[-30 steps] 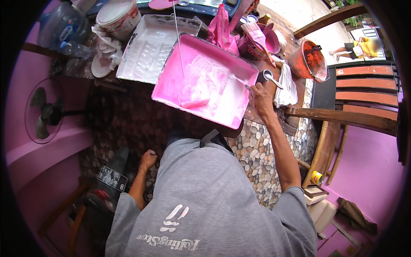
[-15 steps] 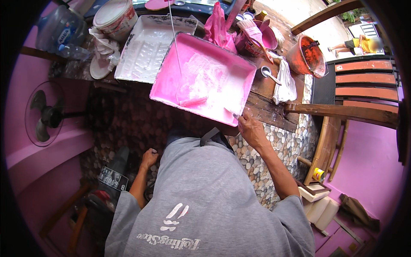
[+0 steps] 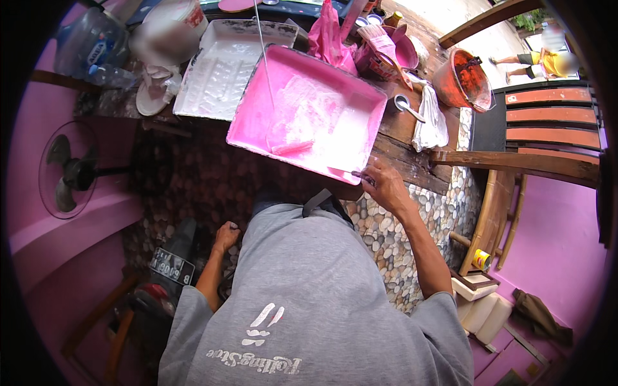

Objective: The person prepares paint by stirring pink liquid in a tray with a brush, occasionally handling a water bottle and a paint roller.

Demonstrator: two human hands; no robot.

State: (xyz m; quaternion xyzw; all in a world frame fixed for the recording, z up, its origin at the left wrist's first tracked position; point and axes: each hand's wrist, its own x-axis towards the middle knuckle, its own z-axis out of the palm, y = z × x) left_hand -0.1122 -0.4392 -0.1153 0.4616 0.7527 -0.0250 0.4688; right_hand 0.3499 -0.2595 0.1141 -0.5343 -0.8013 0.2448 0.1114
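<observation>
A large tray (image 3: 242,138), coated in pink paint, sits tilted at the table's near edge, with wet pink and white paint in it. A pink cylinder like a roller sleeve (image 3: 293,147) lies at its near side, and a thin wire (image 3: 263,45) runs across it from above. At the tray's near right corner my right hand (image 3: 388,186) is closed on a thin flat tool (image 3: 345,174), its kind unclear, which reaches over the rim. Low at my left side hangs my left hand (image 3: 226,236), its fingers curled, apart from everything on the table.
A white paint tray (image 3: 215,77) stands left of the pink one. Beyond are a blurred bucket (image 3: 168,32), a paintbrush (image 3: 380,40), an orange-stained bucket (image 3: 462,80) and a white cloth (image 3: 429,122). A fan (image 3: 67,167) is at left, a wooden chair (image 3: 515,161) at right. Another person (image 3: 547,64) is outside.
My right hand has moved slightly right, and the thin tool now lies flatter along the tray's near rim. My left hand has stayed nearly still.
</observation>
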